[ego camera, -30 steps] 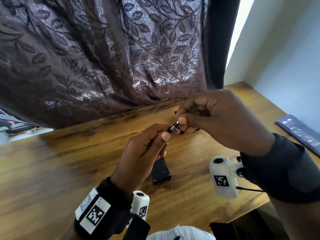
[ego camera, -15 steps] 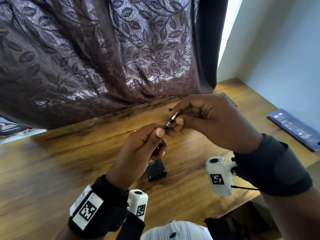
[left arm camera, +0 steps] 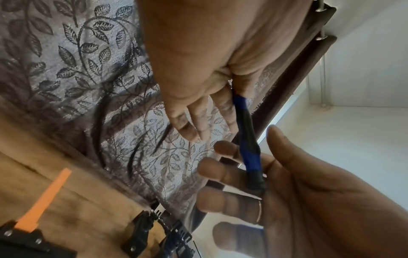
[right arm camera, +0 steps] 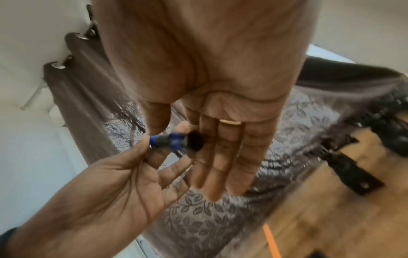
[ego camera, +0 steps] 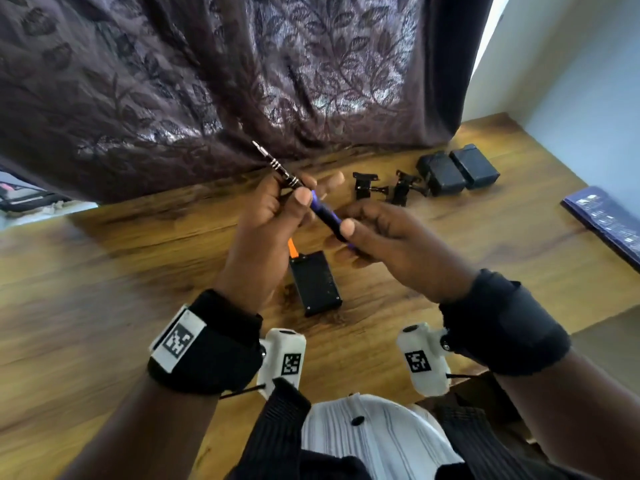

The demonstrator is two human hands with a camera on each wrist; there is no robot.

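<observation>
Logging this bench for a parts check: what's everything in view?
screwdriver: 1, blue-black handle, held above table
flat box: 1, black, on table under hands
pry tool: 1, orange, at flat box's end
mounts: 2, black, table's far side
cases: 2, black, right of mounts
booklet: 1, dark blue, table's right edge
curtain: 1, purple leafy, behind table
table: 1, brown wood
wrist cameras: 2, white, on wrists
left hand: 1, grips screwdriver
right hand: 1, touches its handle end

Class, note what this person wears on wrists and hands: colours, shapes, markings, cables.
The left wristband and right wristband are broad and black; the left bears a white tag with a black square code. Each wrist carries a white boxy camera, coded likewise, trailing a thin black cable. Right hand: gold ring.
</observation>
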